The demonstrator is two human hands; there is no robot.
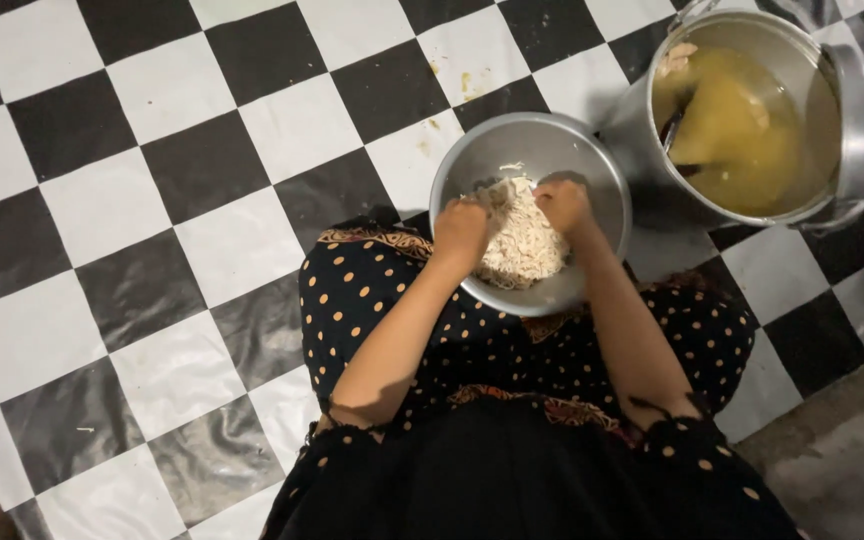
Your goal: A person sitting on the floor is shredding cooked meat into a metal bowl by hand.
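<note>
A round metal bowl point(572, 150) rests on my lap, over a black dress with orange dots. Inside it lies a pale heap of shredded food point(524, 240). My left hand point(462, 230) is closed on the left side of the heap. My right hand point(564, 205) grips the heap's upper right part. Both forearms reach forward from the bottom of the view into the bowl.
A large metal pot point(857, 110) of yellow broth stands at the upper right, with a dark utensil handle point(674, 125) sticking into the liquid. A black-and-white checkered plastic sheet point(152, 200) covers the floor. Bare grey floor point(852, 460) shows at the lower right.
</note>
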